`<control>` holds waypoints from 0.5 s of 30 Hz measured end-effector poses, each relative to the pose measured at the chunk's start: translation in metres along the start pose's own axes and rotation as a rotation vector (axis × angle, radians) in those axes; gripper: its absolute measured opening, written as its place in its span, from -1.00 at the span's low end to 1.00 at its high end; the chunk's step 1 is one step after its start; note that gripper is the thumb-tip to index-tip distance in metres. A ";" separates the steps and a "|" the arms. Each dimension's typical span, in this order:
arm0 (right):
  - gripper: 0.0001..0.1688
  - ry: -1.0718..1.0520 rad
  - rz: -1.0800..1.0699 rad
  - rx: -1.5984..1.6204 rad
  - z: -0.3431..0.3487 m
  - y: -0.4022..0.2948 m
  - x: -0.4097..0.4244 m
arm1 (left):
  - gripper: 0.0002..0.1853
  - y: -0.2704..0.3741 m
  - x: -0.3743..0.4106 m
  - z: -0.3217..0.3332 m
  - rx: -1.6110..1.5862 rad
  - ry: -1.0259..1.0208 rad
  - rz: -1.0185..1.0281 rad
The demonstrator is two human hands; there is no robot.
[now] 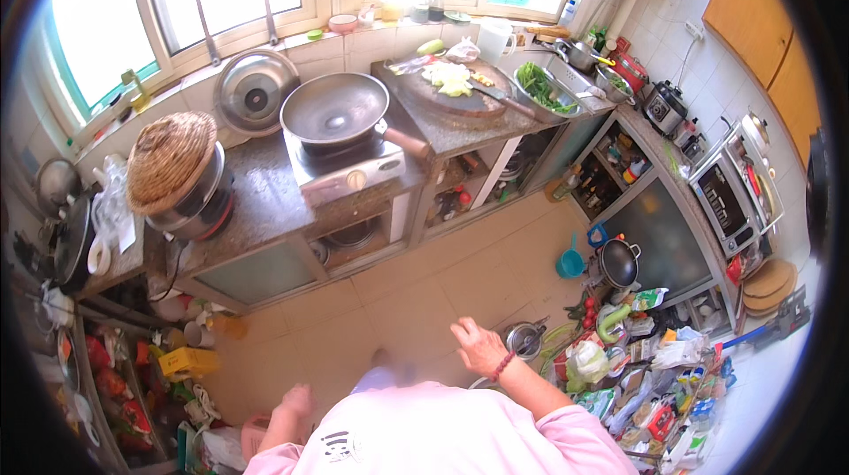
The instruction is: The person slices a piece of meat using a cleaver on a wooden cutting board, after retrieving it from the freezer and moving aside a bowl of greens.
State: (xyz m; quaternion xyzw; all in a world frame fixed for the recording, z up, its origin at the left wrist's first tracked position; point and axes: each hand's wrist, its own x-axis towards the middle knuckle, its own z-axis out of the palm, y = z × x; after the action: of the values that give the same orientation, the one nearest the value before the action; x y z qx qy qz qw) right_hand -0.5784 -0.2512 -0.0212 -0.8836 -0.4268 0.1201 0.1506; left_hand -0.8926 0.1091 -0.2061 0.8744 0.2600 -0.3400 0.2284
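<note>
My left hand [298,401] hangs low at my left side, fingers curled; whether it holds anything is not clear. My right hand [479,346], with a beaded bracelet at the wrist, is over the floor, fingers partly bent and nothing visible in it. Near it on the floor stands a lidded metal pot or kettle [524,341]. Farther off, an empty wok [335,108] sits on a gas stove [358,173]. To its right, a round chopping board [431,98] bears sliced pale vegetable pieces [450,79] and a knife [511,102]. Leafy greens [538,83] lie in a metal basin [569,97].
A pot under a woven conical cover [174,160] stands left on the counter [259,216]. At the right are a pressure cooker [665,107], a toaster oven [726,200], a teal dipper [570,263] and a small wok [619,263]. Bags and vegetables crowd the lower right floor.
</note>
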 end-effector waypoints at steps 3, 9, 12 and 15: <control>-0.57 -0.235 0.204 0.005 0.002 0.052 -0.005 | -0.54 0.057 0.048 -0.088 -0.008 0.048 0.101; -0.51 -0.335 0.480 0.008 -0.014 0.144 0.005 | -0.55 0.210 0.124 -0.252 -0.361 0.314 0.399; -0.51 -0.279 0.418 0.028 -0.031 0.193 0.030 | -0.58 0.282 0.169 -0.298 -1.033 0.249 0.484; -0.49 -0.242 0.389 0.016 -0.068 0.242 0.076 | -0.43 0.346 0.200 -0.337 -1.473 0.282 0.523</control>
State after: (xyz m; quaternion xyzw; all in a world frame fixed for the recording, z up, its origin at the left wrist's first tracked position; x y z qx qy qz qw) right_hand -0.3351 -0.3446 -0.0535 -0.9271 -0.2626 0.2554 0.0796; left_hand -0.3945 0.1002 -0.0479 0.5658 0.2307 0.0982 0.7855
